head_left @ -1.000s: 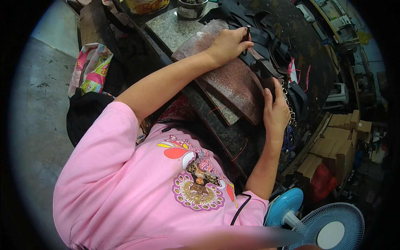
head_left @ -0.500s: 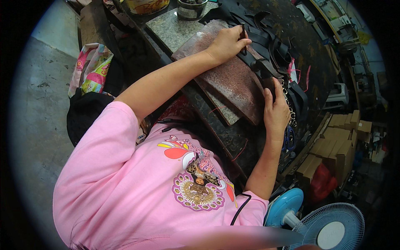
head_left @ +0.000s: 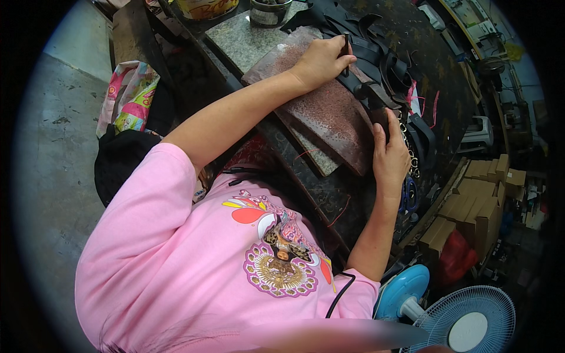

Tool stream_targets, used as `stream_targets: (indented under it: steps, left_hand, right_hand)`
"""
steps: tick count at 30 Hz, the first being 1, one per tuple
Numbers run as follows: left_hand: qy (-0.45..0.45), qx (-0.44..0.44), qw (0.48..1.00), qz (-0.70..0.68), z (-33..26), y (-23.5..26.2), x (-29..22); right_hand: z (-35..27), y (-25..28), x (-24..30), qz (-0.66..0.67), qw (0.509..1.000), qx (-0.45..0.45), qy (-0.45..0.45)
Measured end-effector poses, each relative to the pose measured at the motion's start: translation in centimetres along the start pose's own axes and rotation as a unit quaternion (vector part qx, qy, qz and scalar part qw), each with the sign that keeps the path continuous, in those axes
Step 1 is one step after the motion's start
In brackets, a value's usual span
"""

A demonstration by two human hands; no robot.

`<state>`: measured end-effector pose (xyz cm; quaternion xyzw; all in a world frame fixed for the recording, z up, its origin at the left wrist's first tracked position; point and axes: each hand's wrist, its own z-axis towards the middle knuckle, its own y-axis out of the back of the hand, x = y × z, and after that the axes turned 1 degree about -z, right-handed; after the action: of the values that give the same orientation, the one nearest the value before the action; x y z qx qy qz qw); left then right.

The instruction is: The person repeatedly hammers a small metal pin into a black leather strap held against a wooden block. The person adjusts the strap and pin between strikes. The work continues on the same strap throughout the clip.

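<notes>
My left hand [head_left: 321, 63] is closed around a slim dark rod-like piece [head_left: 346, 50], held upright over the far part of a worn brown slab [head_left: 321, 112]. Its lower end is partly hidden by my fingers. My right hand [head_left: 391, 154], at the slab's right edge, has its fingers wrapped around a dark hammer-like tool [head_left: 376, 97]. The tool's blocky end points toward the left hand, and its exact kind is hard to make out. Black leather-like strips [head_left: 368, 50] lie in a heap just beyond both hands.
Under the brown slab sits a speckled grey stone slab [head_left: 238, 38], with a dark can [head_left: 269, 13] on it. Metal rings [head_left: 414, 162] and blue-handled scissors [head_left: 408, 194] lie beside my right wrist. Cardboard boxes [head_left: 465, 206] and a fan [head_left: 468, 329] stand to the right.
Both hands stay in nearly the same place, with the same things in them. The upright dark piece has shifted very slightly to the right.
</notes>
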<state>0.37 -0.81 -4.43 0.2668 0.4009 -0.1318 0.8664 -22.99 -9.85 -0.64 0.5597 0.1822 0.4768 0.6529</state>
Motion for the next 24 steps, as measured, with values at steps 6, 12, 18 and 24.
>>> stream_targets:
  steps: [6,12,18,24]
  left_hand:
    - [-0.076,0.007,0.994,0.075,-0.2,-0.2,-0.8]
    - [-0.19,0.003,0.975,0.113,-0.3,-0.7,-1.1]
    - [-0.213,0.005,0.967,0.141,-0.4,-1.1,-1.1]
    - [-0.178,0.035,0.972,0.148,-0.5,-1.2,-1.1]
  right_hand:
    - [0.0,-1.4,-1.8,0.082,0.995,0.032,-0.052]
    - [3.3,5.8,1.5,0.281,0.951,-0.126,0.013]
    - [5.0,8.2,5.4,0.421,0.857,-0.296,0.027]
    - [5.6,8.8,5.3,0.088,0.988,-0.129,-0.024]
